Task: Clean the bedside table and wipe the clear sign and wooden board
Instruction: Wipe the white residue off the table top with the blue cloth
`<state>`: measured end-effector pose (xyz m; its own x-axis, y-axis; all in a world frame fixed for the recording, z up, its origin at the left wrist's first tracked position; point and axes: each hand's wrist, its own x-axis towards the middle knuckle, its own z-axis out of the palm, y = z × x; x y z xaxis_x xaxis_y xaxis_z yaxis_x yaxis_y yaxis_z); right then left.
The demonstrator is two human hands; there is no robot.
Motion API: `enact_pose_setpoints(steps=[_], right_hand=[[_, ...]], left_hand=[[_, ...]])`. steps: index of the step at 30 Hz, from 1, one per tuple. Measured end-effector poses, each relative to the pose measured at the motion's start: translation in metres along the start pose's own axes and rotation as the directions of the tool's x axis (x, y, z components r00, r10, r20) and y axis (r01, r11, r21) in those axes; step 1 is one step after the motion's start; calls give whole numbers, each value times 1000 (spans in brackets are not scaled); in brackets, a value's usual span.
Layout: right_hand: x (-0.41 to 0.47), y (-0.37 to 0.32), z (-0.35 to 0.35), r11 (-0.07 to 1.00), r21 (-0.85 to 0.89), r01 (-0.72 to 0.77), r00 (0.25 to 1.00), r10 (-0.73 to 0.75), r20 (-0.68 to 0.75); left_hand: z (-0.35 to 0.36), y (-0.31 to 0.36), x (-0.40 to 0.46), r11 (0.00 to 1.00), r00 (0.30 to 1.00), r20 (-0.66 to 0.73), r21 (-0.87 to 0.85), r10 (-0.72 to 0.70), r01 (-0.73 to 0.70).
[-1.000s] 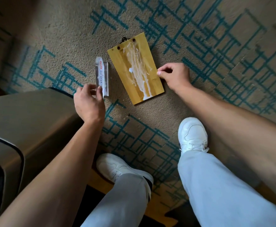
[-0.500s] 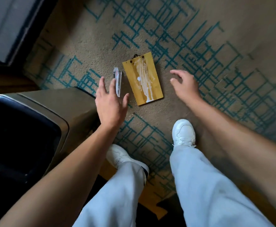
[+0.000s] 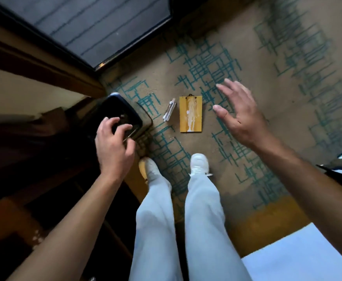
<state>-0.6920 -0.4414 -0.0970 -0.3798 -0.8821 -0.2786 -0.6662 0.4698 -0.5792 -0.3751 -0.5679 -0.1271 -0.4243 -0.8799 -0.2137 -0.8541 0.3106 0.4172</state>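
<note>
Both hands hang empty, well apart: the left hand [image 3: 113, 145] loosely curled over a dark bin [image 3: 123, 116], the right hand [image 3: 241, 116] spread flat. Between them, on the carpet [image 3: 277, 82], lie the wooden board [image 3: 190, 113] — streaked down its middle with white residue — and, just beside it toward the left hand, the clear sign [image 3: 169, 112], blurred, seemingly smeared too. A cloth is the sensible next fetch, wiping along the streak.

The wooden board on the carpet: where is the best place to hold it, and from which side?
Probably by its bare long edges near the lower end, coming from above. The wooden board lies flat on the carpet, and a white smear runs down its middle, so a pinch across the clean yellow margins would avoid that. The open right hand is nearer its right edge.
</note>
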Motion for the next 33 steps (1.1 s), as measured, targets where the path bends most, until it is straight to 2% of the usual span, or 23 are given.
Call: enact_pose_setpoints(steps=[3,8,12,16,19,22,29,31,33], right_hand=[[-2,-60,-16,982,-115,151,983,-138,117],[8,-150,-24,886,-188,424,897,-381,226],[12,-212,-11,710,-194,677,728,-605,323],[12,-263,15,534,-151,832,546,-738,396],[0,-296,40,449,-110,887,450,-786,423],[-20,-327,70,366,-66,928,352,-807,474],[-93,-398,163,262,-40,964,229,-751,620],[-120,-418,202,225,-18,974,180,-726,664],[-144,-437,247,183,-4,983,131,-689,713]], left_hand=[[-53,-33,-38,986,984,-82,27,-159,162],[-106,-81,-122,907,896,-177,35,-408,421],[-120,-116,-196,819,797,-254,34,-548,573],[-120,-137,-287,640,609,-305,-2,-732,768],[-116,-138,-358,482,442,-303,-71,-844,873],[-110,-138,-418,351,299,-318,-123,-900,928],[-78,-170,-557,171,69,-376,-244,-924,955],[-64,-180,-599,105,16,-313,-271,-950,957],[-49,-190,-636,-6,-68,-187,-314,-980,949]])
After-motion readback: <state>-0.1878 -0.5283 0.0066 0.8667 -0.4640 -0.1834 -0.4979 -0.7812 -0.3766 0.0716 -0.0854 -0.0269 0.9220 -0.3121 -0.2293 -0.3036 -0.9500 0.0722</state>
